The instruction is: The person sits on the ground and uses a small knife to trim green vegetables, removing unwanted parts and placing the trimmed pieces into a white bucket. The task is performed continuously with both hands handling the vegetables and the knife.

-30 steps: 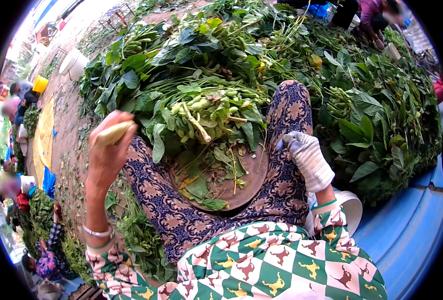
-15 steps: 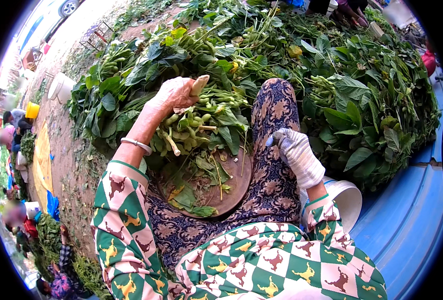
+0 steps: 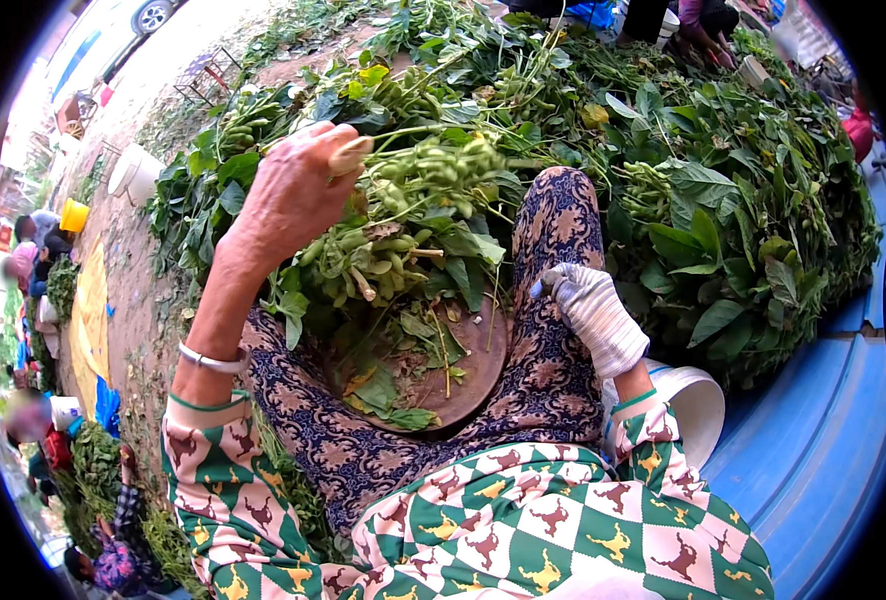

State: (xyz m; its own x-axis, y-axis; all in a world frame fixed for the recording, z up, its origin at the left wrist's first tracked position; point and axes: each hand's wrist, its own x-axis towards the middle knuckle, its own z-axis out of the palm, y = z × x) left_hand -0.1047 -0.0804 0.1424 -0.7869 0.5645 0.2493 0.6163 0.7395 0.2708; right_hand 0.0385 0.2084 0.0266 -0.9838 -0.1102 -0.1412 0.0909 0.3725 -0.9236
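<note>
"Two hands showed in the head view. How did the left hand [image 3: 301, 195] stand?"

"Bare, raised over the near edge of the pile [image 3: 743, 210]. Fingers curled closed on a green stem [image 3: 408, 131], which ran out to the wearer's right. A bracelet [image 3: 213, 361] sat on the wrist."

"And the pale tan piece [image 3: 351, 155] at the fingers?"

"Oblong, end-on. Could not tell whether it was worn on a digit or gripped."

"Position of the pods [image 3: 443, 168]?"

"Just right of the left hand, below the stem, in a thick green cluster, slightly blurred."

"Right hand [image 3: 599, 315]?"

"In a pale knitted glove with bluish-grey fingertips, by the knee of the patterned trousers [image 3: 561, 235]. Fingers bent inward. Could not tell whether they had hold of anything."

"What lay between the hands and the lap?"

"A round brown pan [image 3: 485, 352], between the legs, with loose leaves [image 3: 373, 390] and plant scraps in it. Over its far edge hung more podded stalks; one pale cut end [image 3: 363, 286] pointed toward the wearer."

"Surroundings?"

"Beside the right forearm, a white bucket [image 3: 693, 405], partly covered by the sleeve; past it, a ribbed blue surface [image 3: 798, 430]. The pile filled the far side and the right. On the left, bare ground, a yellow bucket [image 3: 74, 216] and a tan sheet [image 3: 89, 310]. Other people sat near the left rim; one more worked at the top right, by the pile."
</note>
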